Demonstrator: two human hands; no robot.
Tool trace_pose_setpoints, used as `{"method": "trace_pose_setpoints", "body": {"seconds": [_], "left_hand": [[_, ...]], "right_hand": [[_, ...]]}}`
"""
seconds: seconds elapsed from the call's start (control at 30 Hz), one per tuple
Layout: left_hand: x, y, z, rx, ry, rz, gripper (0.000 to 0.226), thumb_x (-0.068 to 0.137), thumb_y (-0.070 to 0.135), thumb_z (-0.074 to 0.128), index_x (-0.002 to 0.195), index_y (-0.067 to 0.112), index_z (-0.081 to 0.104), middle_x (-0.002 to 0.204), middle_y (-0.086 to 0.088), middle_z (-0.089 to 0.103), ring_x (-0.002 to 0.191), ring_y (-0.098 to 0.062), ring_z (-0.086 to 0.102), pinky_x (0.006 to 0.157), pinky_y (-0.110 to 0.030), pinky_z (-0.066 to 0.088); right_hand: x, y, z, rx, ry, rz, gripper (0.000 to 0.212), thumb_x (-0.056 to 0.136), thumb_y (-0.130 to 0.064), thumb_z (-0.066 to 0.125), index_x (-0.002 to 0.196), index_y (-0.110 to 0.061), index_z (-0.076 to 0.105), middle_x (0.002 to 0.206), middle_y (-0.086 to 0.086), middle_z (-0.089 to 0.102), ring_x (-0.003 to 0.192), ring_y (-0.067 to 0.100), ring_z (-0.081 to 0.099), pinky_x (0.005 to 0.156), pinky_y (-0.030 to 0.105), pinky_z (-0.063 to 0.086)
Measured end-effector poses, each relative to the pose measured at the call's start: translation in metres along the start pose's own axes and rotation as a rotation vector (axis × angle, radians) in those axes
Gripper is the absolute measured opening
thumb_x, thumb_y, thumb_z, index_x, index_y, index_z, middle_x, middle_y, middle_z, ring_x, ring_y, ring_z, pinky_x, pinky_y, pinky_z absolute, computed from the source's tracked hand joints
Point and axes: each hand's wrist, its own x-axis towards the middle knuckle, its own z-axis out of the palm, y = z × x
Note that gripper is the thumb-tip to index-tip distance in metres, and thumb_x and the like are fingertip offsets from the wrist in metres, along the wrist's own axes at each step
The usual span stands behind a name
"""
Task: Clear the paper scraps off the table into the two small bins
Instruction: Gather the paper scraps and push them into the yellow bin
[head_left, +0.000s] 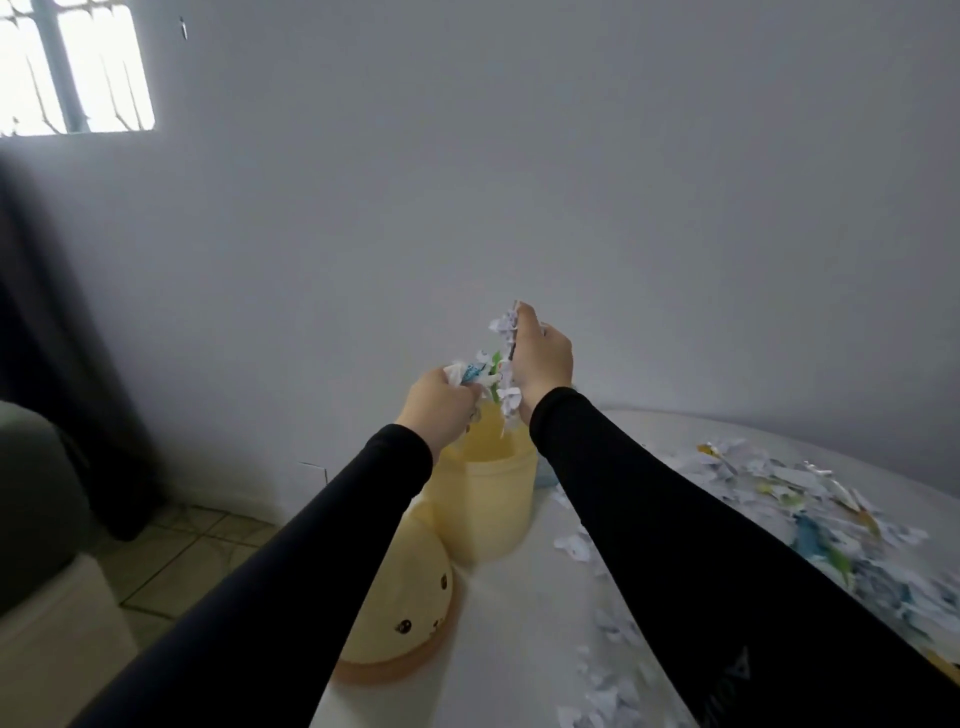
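Two hands up: my left hand (435, 402) and right hand (543, 364) each clutch scraps (503, 358), pressed between them, directly above one yellow bin (485, 499). One lid (402, 603) lies at its 7 o'clock. More loose paper (810, 514) covers the table (519, 623) at 3 o'clock.

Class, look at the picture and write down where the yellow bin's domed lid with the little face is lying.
In the head view, the domed lid lies at the table's left edge, just in front of the open yellow bin and partly under the left sleeve.
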Motion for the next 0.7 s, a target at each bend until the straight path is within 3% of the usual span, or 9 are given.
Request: {"method": "trace_pose_setpoints", "body": {"seconds": [0.13,0.23,0.3,0.4,0.53,0.7], "left_hand": [[0.011,-0.008,0.001,0.06,-0.019,0.079,0.011,0.093,0.013,0.047,0.093,0.009,0.057,0.067,0.001,0.053,0.058,-0.013,0.048,0.052,-0.022,0.037],[0.012,-0.014,0.001,0.157,-0.051,0.141,0.023,0.09,0.006,0.045,0.07,0.015,0.047,0.06,0.003,0.047,0.056,-0.014,0.043,0.051,-0.023,0.032],[0.012,-0.018,0.002,0.152,-0.041,0.149,0.02,0.089,0.005,0.046,0.072,0.015,0.049,0.062,0.003,0.048,0.056,-0.012,0.043,0.051,-0.022,0.032],[0.014,-0.021,0.002,0.1,-0.03,0.139,0.012,0.084,0.003,0.05,0.076,0.013,0.05,0.067,0.002,0.051,0.062,-0.014,0.045,0.054,-0.024,0.034],[0.013,-0.02,0.0,-0.076,-0.035,0.088,0.022,0.079,-0.002,0.05,0.091,0.014,0.059,0.07,0.003,0.057,0.062,-0.012,0.05,0.054,-0.02,0.04],[0.01,-0.021,0.0,-0.233,-0.031,0.031,0.034,0.072,-0.001,0.051,0.102,0.01,0.062,0.075,-0.002,0.058,0.052,-0.012,0.051,0.046,-0.02,0.041]], "right_hand": [[0.002,0.02,0.005,-0.065,-0.018,-0.043,0.045,0.093,-0.036,0.049,0.057,-0.016,0.033,0.054,-0.003,0.034,0.051,0.016,0.034,0.053,0.029,0.032],[0.001,0.031,0.003,-0.149,-0.096,-0.06,0.042,0.094,-0.037,0.049,0.06,-0.014,0.039,0.055,0.0,0.04,0.047,0.015,0.039,0.038,0.018,0.034],[0.001,0.031,0.001,-0.225,-0.147,-0.078,0.042,0.094,-0.034,0.049,0.059,-0.014,0.04,0.055,0.001,0.042,0.047,0.015,0.04,0.034,0.015,0.032],[0.002,0.033,-0.003,-0.396,-0.202,-0.163,0.042,0.093,-0.03,0.049,0.056,-0.015,0.038,0.054,-0.001,0.041,0.049,0.014,0.039,0.035,0.014,0.029],[0.0,0.041,-0.008,-0.511,-0.245,-0.216,0.033,0.09,-0.024,0.05,0.061,-0.012,0.042,0.06,0.001,0.044,0.059,0.018,0.04,0.049,0.025,0.032],[-0.002,0.044,-0.015,-0.536,-0.306,-0.266,0.016,0.084,-0.019,0.056,0.07,-0.01,0.057,0.067,0.001,0.054,0.066,0.017,0.047,0.051,0.022,0.035]]}}
